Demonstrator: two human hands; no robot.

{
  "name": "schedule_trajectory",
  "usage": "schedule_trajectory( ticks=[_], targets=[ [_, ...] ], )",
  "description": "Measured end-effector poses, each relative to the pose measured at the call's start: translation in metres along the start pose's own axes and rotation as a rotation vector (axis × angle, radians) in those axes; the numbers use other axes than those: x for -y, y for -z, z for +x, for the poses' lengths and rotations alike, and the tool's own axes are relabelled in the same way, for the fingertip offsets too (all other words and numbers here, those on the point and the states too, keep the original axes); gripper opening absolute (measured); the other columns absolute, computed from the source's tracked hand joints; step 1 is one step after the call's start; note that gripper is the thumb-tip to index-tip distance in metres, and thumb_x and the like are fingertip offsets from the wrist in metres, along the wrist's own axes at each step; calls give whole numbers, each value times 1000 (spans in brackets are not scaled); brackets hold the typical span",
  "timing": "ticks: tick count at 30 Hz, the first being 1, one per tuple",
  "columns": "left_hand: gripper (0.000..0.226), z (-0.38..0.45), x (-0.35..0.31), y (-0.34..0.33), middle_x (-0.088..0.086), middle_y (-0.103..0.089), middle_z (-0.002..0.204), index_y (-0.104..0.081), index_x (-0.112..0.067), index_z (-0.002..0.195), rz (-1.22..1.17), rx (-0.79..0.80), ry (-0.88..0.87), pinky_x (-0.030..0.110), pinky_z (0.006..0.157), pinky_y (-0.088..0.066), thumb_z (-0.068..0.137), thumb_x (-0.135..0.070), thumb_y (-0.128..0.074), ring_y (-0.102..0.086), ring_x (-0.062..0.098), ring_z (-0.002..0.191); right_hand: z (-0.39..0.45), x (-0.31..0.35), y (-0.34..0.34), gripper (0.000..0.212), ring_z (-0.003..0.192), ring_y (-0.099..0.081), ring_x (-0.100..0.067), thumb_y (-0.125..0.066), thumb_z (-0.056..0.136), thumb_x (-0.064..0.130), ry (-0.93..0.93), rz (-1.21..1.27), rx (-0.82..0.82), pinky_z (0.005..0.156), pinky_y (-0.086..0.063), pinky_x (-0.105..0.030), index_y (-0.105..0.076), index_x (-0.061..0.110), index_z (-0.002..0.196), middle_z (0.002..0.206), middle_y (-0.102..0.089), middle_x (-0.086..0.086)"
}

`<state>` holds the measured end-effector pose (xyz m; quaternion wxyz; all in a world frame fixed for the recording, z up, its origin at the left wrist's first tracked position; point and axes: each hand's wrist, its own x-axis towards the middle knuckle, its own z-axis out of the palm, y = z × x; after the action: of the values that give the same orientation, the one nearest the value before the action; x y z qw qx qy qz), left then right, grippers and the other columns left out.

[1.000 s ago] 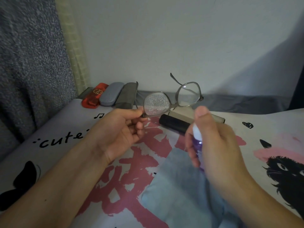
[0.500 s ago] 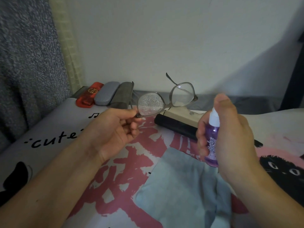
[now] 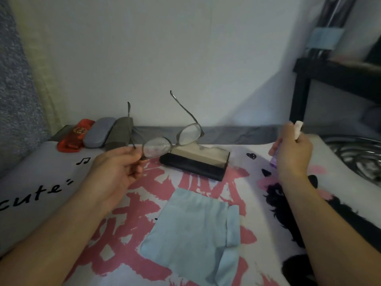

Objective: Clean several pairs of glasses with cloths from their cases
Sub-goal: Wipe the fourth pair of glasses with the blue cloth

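My left hand (image 3: 117,168) pinches a pair of grey-framed glasses (image 3: 172,139) by the left hinge, holding them in the air with the temples pointing up and back. The nearer lens is speckled with droplets. Far to the right, my right hand (image 3: 292,153) grips a small purple spray bottle (image 3: 275,157) with a white cap, low above the bed. A light blue cloth (image 3: 191,230) lies flat on the printed cover between my arms. An open black case (image 3: 195,164) with a beige lining sits behind the cloth.
Three closed cases, red (image 3: 75,134), blue-grey (image 3: 99,132) and dark grey (image 3: 119,133), line the wall at the back left. A black shelf frame (image 3: 305,83) stands at the right, with a metal rack (image 3: 358,153) below it. A curtain hangs at the left.
My right hand has carried the spray bottle away from the glasses, out to the right and down. The glasses have tilted a little in my left hand.
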<state>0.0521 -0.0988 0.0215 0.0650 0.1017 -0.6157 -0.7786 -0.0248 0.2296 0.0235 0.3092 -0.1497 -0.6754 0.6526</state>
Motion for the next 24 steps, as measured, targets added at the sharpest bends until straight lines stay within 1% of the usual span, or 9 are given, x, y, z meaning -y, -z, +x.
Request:
schedule_trajectory(
  ticks=[2,5,11,13,17,19,22,23,24],
  targets=[
    [19,2,1,1,2,-68,72,-69,-3,107,34,-44,-34,29,67,-44,97,1,-54,-56,11,62,7,-13,2,38,59,-48,-19,-53,97,37,-43,-47,47,49,-43,-27,-58,0,92,76,-55,-13],
    [19,5,4,3,2,-70,74,-70,-6,107,74,-87,-68,32,70,-47,97,0,-55,-57,15,65,11,-18,4,30,57,-46,-17,-53,93,24,-88,-56,61,43,-41,-23,-59,-5,100,81,-57,-16],
    [18,3,6,-1,1,-70,74,-72,-15,95,75,-97,-132,32,71,-48,97,-2,-59,-57,15,67,6,-16,4,11,59,-46,-17,-57,93,20,-72,-71,117,53,-42,-28,-58,14,85,78,-56,-7],
    [18,2,6,-2,1,-70,75,-73,-15,94,79,-93,-146,32,72,-48,97,-3,-59,-57,15,67,6,-14,1,12,61,-46,-17,-56,96,21,-33,-104,176,53,-43,-28,-57,18,85,77,-53,-5],
    [17,3,9,-1,6,-68,81,-74,-15,96,111,-70,-167,34,74,-48,97,-5,-60,-56,17,69,3,-5,-11,17,62,-42,-13,-50,105,33,14,-156,365,48,-42,-23,-53,16,103,79,-46,-5],
    [17,4,10,0,9,-67,83,-75,-15,96,135,-65,-182,35,75,-48,97,-6,-61,-56,19,71,4,-4,-13,19,65,-43,-15,-47,106,37,10,-163,394,48,-43,-20,-52,18,107,83,-46,-4],
    [15,7,12,1,10,-68,86,-75,-15,98,153,-62,-194,35,77,-49,97,-8,-62,-57,19,73,1,-8,-11,14,78,-48,-19,-48,106,36,2,-165,409,56,-47,-19,-49,24,112,93,-49,-3],
    [13,8,13,1,9,-69,86,-75,-15,100,155,-64,-195,36,77,-50,97,-9,-63,-58,19,73,0,-9,-10,17,82,-51,-17,-50,105,36,4,-162,409,57,-48,-17,-48,26,119,98,-50,0],
    [13,9,13,2,8,-70,86,-75,-15,101,157,-68,-196,36,78,-51,97,-11,-64,-59,19,74,-1,-8,-9,28,87,-54,-13,-53,104,37,17,-152,402,57,-50,-12,-45,27,129,105,-51,3]
  ],
)
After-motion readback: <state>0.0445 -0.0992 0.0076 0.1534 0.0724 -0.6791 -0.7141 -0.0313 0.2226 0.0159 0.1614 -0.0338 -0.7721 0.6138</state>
